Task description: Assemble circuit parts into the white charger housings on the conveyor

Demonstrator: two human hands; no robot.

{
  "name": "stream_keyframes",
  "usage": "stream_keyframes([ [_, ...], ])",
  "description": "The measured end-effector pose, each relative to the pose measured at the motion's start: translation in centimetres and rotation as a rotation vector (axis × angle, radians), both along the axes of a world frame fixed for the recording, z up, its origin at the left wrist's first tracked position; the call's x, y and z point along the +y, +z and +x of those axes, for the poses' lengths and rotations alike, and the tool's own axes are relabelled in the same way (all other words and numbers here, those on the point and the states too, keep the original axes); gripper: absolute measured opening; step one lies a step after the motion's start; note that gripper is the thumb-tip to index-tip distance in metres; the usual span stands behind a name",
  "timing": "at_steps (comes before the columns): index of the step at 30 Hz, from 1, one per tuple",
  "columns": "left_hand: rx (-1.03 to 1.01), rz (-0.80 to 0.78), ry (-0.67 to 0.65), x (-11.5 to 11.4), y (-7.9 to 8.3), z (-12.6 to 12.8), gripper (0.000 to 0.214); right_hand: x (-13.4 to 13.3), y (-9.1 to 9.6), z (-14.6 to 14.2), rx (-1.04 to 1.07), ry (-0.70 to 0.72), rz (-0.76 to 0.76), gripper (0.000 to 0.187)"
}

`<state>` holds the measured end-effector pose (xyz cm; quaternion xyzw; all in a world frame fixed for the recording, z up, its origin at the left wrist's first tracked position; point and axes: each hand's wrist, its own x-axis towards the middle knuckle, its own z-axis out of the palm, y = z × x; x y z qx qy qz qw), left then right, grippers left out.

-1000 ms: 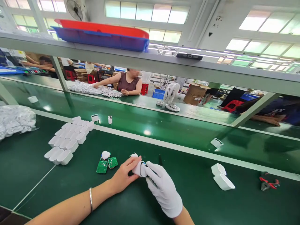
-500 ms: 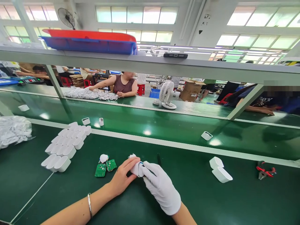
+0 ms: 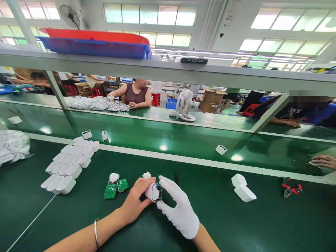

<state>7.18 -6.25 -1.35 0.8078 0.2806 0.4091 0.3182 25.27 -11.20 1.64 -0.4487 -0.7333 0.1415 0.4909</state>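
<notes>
My bare left hand [image 3: 136,199] is closed around a small white plastic housing [image 3: 152,191] with a green circuit board showing at its open end. My right hand [image 3: 177,208], in a white glove, touches that open end, thumb low against the board and fingers spread above it. Both hands rest low over the green bench mat [image 3: 236,224]. Just left of them lie loose green circuit boards [image 3: 115,187] and white caps [image 3: 113,177].
Rows of white housings [image 3: 69,162] stand at left, a bagged pile [image 3: 13,145] beyond. Two white shells [image 3: 243,189] and red-handled pliers [image 3: 290,186] lie at right. Single housings [image 3: 221,149] ride the conveyor. Other people work across it; another person's hand [image 3: 324,161] shows far right.
My gloved right hand has opened its fingers and drawn back a little, baring the housing's open end with the board. The view shifted right; parts on the conveyor moved left.
</notes>
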Motion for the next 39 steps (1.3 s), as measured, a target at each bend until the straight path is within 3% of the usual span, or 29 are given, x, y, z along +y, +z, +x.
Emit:
stream_keyframes([
  [4,-0.006,0.003,0.009,0.12,0.24,0.03,0.043,-0.14,0.18,0.55,-0.049,0.011,0.135,0.051],
  [10,0.014,-0.035,0.015,-0.01,0.73,-0.09,0.046,-0.51,0.08,0.84,0.134,-0.061,0.011,0.038],
  [18,-0.002,-0.014,0.030,-0.12,0.51,0.02,0.046,-0.15,-0.10,0.79,-0.113,-0.056,0.154,0.045],
  [24,0.005,0.039,0.045,-0.05,0.36,-0.14,0.046,-0.31,-0.42,0.81,-0.183,-0.054,0.203,0.050],
  [36,0.031,-0.018,0.045,-0.04,0.48,-0.14,0.048,-0.14,-0.60,0.54,-0.120,-0.028,0.136,0.044],
  [39,0.018,-0.001,0.039,-0.06,0.46,-0.14,0.046,-0.05,-0.64,0.17,0.016,0.009,0.005,0.040],
])
